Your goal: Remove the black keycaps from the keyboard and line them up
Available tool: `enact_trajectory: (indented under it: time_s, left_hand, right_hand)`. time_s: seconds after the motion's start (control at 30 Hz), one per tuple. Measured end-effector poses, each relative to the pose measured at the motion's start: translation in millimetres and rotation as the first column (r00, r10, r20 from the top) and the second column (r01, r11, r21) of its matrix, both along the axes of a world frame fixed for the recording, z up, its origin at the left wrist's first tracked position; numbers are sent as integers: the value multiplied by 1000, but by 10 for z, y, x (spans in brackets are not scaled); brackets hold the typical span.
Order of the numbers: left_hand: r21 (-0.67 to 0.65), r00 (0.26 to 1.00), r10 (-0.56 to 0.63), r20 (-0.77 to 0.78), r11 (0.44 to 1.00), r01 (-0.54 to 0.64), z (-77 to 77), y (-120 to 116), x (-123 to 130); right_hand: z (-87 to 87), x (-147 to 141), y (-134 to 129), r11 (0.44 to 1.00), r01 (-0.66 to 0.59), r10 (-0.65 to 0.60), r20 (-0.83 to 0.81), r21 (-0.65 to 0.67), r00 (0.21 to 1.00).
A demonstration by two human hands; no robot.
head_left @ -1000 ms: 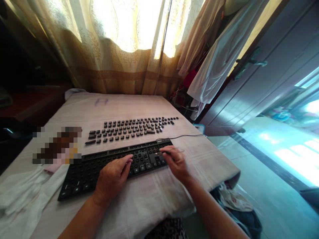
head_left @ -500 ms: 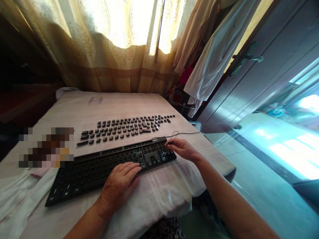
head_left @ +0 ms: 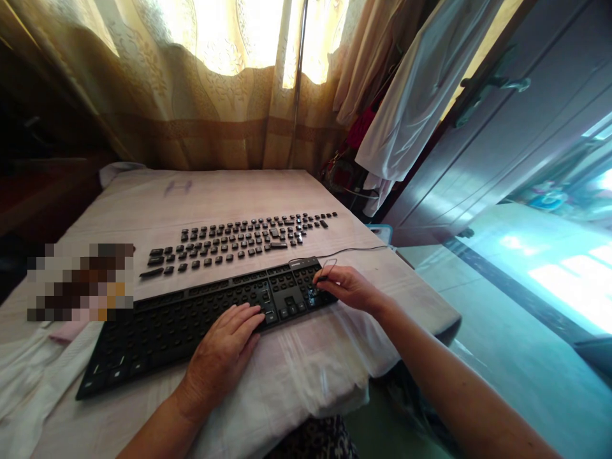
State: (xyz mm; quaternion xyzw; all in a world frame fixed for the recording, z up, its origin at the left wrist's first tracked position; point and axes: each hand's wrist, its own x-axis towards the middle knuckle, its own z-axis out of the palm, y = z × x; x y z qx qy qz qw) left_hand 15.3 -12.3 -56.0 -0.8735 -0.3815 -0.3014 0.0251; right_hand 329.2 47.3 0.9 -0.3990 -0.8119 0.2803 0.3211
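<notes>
A black keyboard (head_left: 191, 319) lies slantwise on the cloth-covered table, most of its keycaps off and the bare switches showing. My left hand (head_left: 224, 347) rests flat on its front edge, fingers stretched out and holding nothing. Over the number pad at the right end, my right hand (head_left: 347, 287) pinches a wire keycap puller (head_left: 329, 266), whose loop sticks up above the fingers. My fingertips hide its lower end, so I cannot tell whether it grips a key. Behind the keyboard, loose black keycaps (head_left: 224, 241) are laid out in rows.
The keyboard's cable (head_left: 354, 249) runs off to the right. At the left lie a blurred-out patch (head_left: 81, 284) and a white cloth (head_left: 29, 376). A curtain (head_left: 201, 102) hangs behind the table (head_left: 229, 188); hung clothes (head_left: 401, 127) and a door (head_left: 449, 146) stand at the right.
The whole view has shifted slightly with my head. Both hands keep nearly the same places on the keyboard, and the right still pinches the keycap puller at the number pad.
</notes>
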Motion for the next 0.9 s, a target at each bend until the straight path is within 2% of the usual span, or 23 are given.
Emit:
enact_trajectory:
  time_s: [0.1,0.3,0.67,0.9]
  left_hand:
    - [3,1000,-4,-6,1000,4,-8,2,-2]
    - [-12,1000,-6,-4,1000,6,4,-3,-5]
    - [-30,1000,-5,-16,1000,4,27,-3,-9]
    - [-48,1000,5,-7,999,-5,31,-6,-2]
  right_hand:
    - [-18,-8,28,999,18,-18,9,40,1000]
    - [-41,-36,45,996,82,-82,25,-27,996]
    - [-110,-17,-83,996,71,-75,-71,-60,995]
    - [-154,-43,-82,991,124,-129,-99,-57,987]
